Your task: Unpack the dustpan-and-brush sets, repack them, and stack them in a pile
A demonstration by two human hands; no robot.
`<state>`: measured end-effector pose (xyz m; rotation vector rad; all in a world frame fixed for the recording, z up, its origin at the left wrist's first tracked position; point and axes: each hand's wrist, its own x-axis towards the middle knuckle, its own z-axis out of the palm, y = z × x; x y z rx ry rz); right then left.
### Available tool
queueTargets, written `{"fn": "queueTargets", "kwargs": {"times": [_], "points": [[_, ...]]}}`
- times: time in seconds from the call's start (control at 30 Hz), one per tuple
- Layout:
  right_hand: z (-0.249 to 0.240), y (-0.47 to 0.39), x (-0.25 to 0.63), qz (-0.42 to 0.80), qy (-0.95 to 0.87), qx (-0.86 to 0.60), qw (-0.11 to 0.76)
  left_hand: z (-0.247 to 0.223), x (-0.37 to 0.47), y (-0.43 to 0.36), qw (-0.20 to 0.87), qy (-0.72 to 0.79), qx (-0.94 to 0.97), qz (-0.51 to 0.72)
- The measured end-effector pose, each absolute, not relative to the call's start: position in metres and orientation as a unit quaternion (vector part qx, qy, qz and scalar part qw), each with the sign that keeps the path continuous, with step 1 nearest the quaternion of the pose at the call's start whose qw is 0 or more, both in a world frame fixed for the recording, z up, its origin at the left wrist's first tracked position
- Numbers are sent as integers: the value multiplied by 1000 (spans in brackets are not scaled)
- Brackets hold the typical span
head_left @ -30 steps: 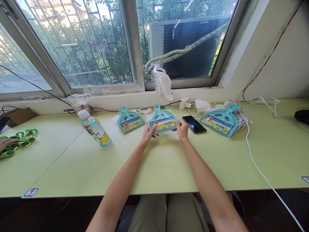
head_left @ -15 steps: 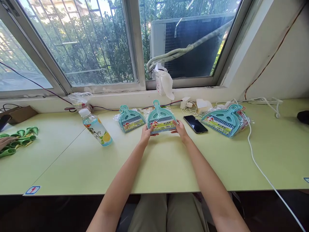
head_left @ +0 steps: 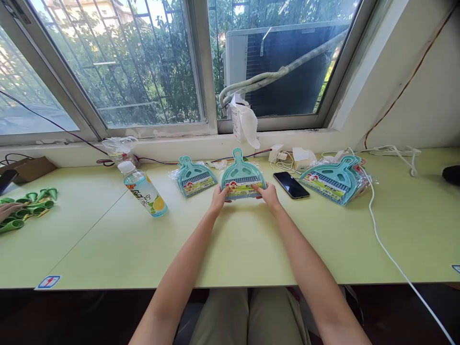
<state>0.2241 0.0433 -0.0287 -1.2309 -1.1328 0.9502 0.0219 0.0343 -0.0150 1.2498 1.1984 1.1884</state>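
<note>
Between my two hands is a teal mini dustpan and brush set [head_left: 243, 175] in clear wrap, its round handle pointing toward the window. My left hand [head_left: 218, 199] grips its lower left corner, thumb on the front. At the lower right corner my right hand [head_left: 268, 195] is closed in the same way. The fingers beneath are mostly hidden. Just left of it, another wrapped dustpan set [head_left: 196, 177] lies on the table. A further pile of wrapped dustpan sets [head_left: 332, 177] lies to the right, past a black phone [head_left: 291, 185].
A drink bottle [head_left: 144, 189] lies tilted at the left. Another person's hand [head_left: 10, 210] rests by green cone-shaped things [head_left: 34, 207] at the far left. A white cable [head_left: 390, 256] crosses the table's right side. Chargers and wires [head_left: 285, 160] lie along the window sill.
The held dustpan set has turned slightly and sits more upright, its handle a little further right. My right thumb has shifted inward over its front. The other things stay put.
</note>
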Motion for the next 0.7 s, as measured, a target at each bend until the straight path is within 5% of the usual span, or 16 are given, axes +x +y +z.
{"fn": "queueTargets", "kwargs": {"times": [0.5, 0.7], "points": [[-30, 46, 224, 388, -498, -553, 543, -24, 18, 35, 475, 477, 563, 480], [-40, 49, 228, 384, -517, -581, 498, -25, 11, 35, 299, 557, 639, 439]]}}
